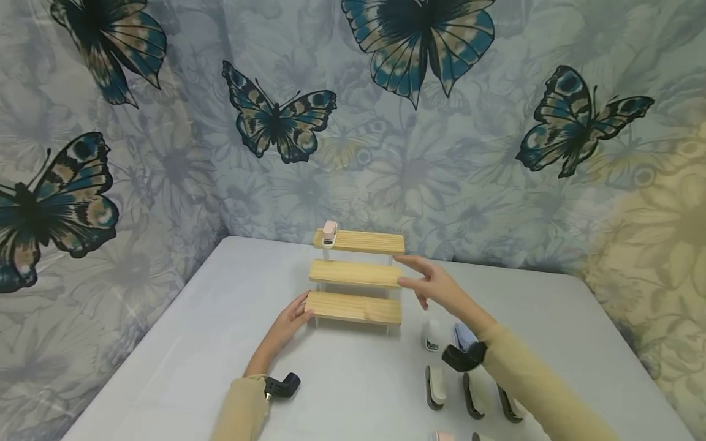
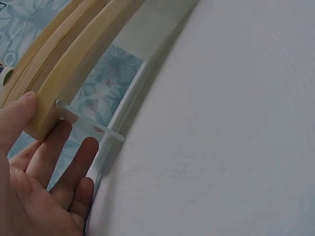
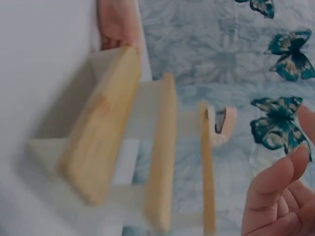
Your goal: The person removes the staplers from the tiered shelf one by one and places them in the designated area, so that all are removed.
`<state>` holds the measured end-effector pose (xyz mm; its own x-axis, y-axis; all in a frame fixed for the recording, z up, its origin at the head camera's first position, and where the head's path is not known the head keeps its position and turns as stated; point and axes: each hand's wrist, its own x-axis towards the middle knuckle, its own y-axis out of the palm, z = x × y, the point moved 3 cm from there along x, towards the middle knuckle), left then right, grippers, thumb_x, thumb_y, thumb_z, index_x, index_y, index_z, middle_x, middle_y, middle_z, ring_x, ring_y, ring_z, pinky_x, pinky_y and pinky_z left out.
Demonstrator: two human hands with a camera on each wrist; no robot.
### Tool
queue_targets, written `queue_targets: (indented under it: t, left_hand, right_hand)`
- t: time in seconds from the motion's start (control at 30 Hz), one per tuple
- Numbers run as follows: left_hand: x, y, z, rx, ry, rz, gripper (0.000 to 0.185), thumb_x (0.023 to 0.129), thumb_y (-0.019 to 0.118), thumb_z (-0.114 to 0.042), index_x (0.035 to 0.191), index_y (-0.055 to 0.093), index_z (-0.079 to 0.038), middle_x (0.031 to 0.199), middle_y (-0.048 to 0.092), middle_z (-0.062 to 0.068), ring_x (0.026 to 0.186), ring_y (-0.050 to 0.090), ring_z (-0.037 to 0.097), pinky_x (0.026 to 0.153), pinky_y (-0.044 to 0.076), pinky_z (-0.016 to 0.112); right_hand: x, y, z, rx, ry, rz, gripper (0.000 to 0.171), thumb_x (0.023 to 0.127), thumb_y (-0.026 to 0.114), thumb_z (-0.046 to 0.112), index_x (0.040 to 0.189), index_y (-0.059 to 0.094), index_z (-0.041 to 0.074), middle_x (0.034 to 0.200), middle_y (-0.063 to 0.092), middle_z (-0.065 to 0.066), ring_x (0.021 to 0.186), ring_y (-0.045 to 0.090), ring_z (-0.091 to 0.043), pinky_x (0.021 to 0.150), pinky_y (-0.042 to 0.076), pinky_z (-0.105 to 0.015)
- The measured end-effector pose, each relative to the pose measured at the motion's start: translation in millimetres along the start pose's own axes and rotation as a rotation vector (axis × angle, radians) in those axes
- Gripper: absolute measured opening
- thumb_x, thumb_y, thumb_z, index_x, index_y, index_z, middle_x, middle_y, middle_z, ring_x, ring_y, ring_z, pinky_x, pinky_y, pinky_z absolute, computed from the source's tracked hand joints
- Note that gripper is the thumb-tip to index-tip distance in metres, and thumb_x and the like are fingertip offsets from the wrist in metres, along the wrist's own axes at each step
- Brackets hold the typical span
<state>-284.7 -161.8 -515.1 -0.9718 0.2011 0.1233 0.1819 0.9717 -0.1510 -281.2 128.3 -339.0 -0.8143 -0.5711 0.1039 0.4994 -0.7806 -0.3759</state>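
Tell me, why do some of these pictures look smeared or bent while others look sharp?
The right wrist view is dim and motion-blurred: the wooden stepped shelf and the right hand look smeared. The left wrist view is bright and fairly sharp, but its wide lens curves the shelf's boards beside the left hand. The head view is evenly lit and clear, with soft shadows on the table.

Right wrist view: a stepped wooden shelf seen from its end

The shelf (image 3: 147,147) shows 3 pale wood steps on white supports, blurred and turned sideways on the white desk (image 3: 39,59). A small pink item (image 3: 225,125) sits on the farthest step. The right hand (image 3: 280,201), fingers loosely bent and holding nothing, hangs near that step. The left hand (image 3: 118,22) touches the nearest step's far end.
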Motion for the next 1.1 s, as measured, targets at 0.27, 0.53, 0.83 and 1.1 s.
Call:
queue_targets:
  t: [0.27, 0.53, 0.83, 1.1]
  left_hand:
    - [-4.5, -4.5, -3.1, 0.026, -0.032, -0.05, 0.055, 0.075, 0.05, -0.035, 0.122, 0.027, -0.02, 0.116, 0.039, 0.003, 0.103, 0.037, 0.015, 0.086, 0.02, 0.043]
    - [0.0, -4.0, -3.2, -0.024, -0.001, -0.013, 0.053, 0.076, 0.05, -0.031, 0.122, 0.028, -0.017, 0.116, 0.038, 0.008, 0.102, 0.038, 0.017, 0.086, 0.022, 0.041]
    - [-0.1, 2.3, 1.4, -0.03, -0.021, 0.017, 0.052, 0.076, 0.049, -0.031, 0.122, 0.028, -0.02, 0.117, 0.038, 0.006, 0.102, 0.038, 0.015, 0.087, 0.021, 0.039]
    - [1.4, -3.5, -1.2, -0.038, -0.018, 0.011, 0.054, 0.075, 0.051, -0.032, 0.122, 0.028, -0.019, 0.115, 0.039, 0.006, 0.1, 0.039, 0.013, 0.087, 0.023, 0.036]
  right_hand:
    - [98.4, 23.2, -16.3, 0.101, 0.039, -0.065, 0.063, 0.07, 0.057, 0.034, 0.123, 0.025, 0.024, 0.126, 0.019, 0.004, 0.048, 0.043, -0.021, 0.047, 0.041, -0.038]
    - [143.9, 35.4, -30.8, 0.188, 0.157, -0.08, 0.078, 0.067, 0.061, 0.033, 0.126, 0.012, 0.017, 0.124, 0.02, -0.005, 0.063, 0.047, -0.027, 0.058, 0.043, -0.036]
    - [142.8, 59.3, -13.0, 0.428, 0.144, -0.079, 0.073, 0.074, 0.056, 0.017, 0.126, 0.006, 0.004, 0.13, 0.003, -0.012, 0.049, 0.044, -0.012, 0.05, 0.043, -0.026]
    - [161.0, 67.1, -20.0, 0.427, 0.087, -0.11, 0.066, 0.073, 0.057, 0.015, 0.124, 0.017, 0.002, 0.104, 0.044, -0.012, 0.05, 0.045, -0.012, 0.048, 0.044, -0.027]
